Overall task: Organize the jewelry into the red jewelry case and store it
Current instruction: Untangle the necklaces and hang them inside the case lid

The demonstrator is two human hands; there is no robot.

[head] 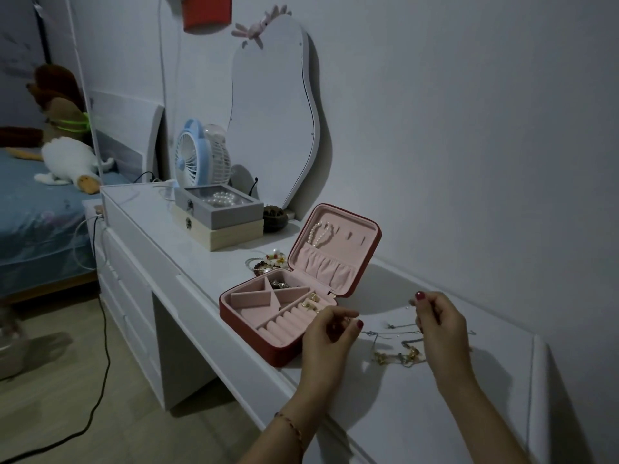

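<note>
Right hand (438, 324): raised above the tabletop (385, 413), fingers curled, grip pinching what looks like a fine chain; the piece itself is too thin to make out. Left hand (330, 333): fingers curled inward at the near right corner of the red jewelry case (268, 339), thumb and fingertips drawn together; cannot tell whether my grip there holds anything.

Between and below my hands: loose necklaces (398, 354), gold and silver-toned, lying tangled on the tabletop just right of the case.

Case: open, lid upright, pink lining. Pearl strand (320, 234) hangs inside the lid. Gold earrings (310, 304) sit by the ring rolls; a dark piece lies in the far compartment.

Behind the case: small heap of bracelets (268, 261). Further left: grey box (219, 207) stacked on a wooden box (231, 234), blue fan (191, 155), wavy mirror (271, 112) leaning on the wall.
</note>
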